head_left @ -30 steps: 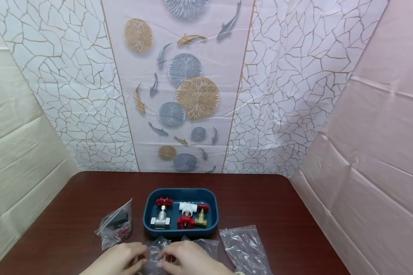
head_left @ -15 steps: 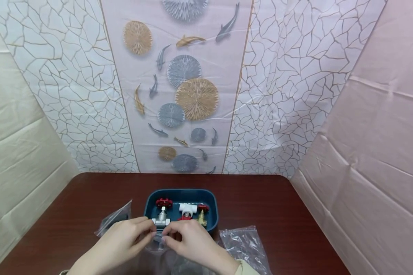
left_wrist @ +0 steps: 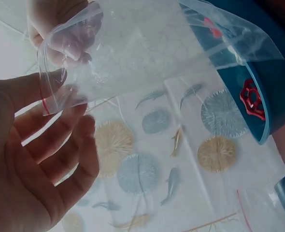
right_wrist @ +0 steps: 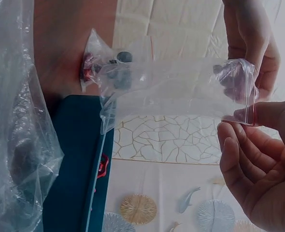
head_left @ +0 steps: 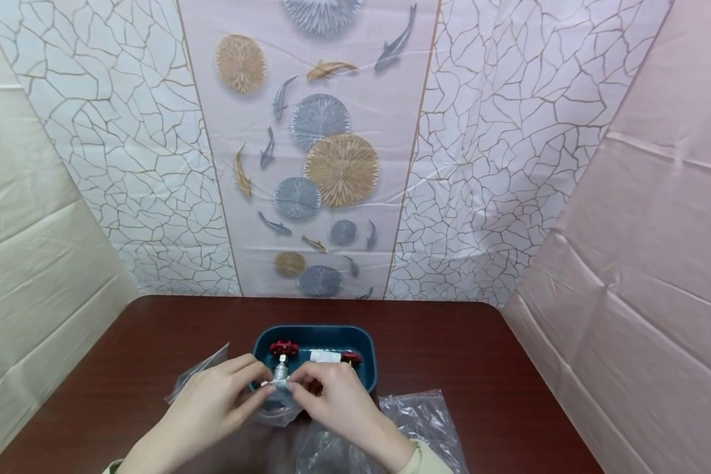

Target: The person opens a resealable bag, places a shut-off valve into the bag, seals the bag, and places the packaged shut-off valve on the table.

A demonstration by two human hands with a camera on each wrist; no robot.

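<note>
Clear bag (zip-top) in both hands

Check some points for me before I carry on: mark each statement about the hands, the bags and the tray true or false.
1. The left hand and the right hand hold the same bag. True.
2. That bag is opaque. False: it is see-through.
3. A red wheel shows inside the tray. True.
4. The tray is white. False: it is dark blue.
5. A second bag lies to the right of the tray. True.
6. There is no bag to the left of the tray. False: a third bag is there.
</note>
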